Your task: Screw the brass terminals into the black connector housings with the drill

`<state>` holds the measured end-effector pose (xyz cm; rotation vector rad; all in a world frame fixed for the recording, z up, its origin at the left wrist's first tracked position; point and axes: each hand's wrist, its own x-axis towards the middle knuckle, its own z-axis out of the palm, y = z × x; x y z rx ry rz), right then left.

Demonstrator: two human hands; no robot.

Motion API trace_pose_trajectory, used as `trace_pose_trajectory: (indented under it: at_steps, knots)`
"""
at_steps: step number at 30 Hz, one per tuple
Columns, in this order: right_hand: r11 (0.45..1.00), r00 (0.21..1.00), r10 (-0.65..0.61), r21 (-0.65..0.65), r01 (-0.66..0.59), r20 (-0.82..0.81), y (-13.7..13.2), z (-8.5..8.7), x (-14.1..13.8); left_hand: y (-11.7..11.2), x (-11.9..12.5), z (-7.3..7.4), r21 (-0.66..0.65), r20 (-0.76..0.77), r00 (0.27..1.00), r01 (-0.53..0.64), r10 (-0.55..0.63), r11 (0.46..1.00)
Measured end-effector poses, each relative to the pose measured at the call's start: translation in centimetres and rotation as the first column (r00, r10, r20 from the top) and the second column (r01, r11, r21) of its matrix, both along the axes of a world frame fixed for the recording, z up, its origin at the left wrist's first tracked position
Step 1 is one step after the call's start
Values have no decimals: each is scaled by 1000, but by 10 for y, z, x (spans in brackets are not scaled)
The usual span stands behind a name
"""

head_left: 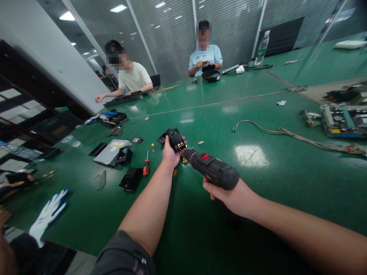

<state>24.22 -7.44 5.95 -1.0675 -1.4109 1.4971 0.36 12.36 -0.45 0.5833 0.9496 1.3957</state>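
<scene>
The left hand [171, 153] clenches a black electronic module [176, 142] at centre frame; the right hand [226, 196] grips a black cordless drill [211, 168], its nose just beside the module, both arms outstretched.

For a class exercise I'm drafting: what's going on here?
A person's left hand holds a black plastic part with brass terminals, while their right hand grips a black cordless drill beside it, above a green workbench. One co-worker and another co-worker sit further along.
</scene>
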Motion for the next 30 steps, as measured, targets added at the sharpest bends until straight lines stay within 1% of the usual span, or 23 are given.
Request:
trace_pose_trajectory:
  at_steps: [7,15,21,24,27,30]
  knots:
    - [1000,1000,-12,11,12,0,0,0,-1,-1,1,1,4,10,1000,3,-3,1000]
    - [1000,1000,-17,-5,17,1,0,0,-1,0,0,-1,11,8,1000,10,-10,1000]
    - [1000,1000,-2,1,2,0,0,2,-1,0,0,0,10,13,1000,7,-7,1000]
    - [1000,1000,-20,7,20,-5,0,2,-1,-1,1,1,12,18,1000,8,-8,1000]
    - [999,999,-33,27,33,-10,0,2,-2,-1,1,0,15,17,1000,9,-9,1000]
    - [1000,1000,-23,12,23,-10,-1,-1,-2,0,0,0,8,10,1000,9,-9,1000]
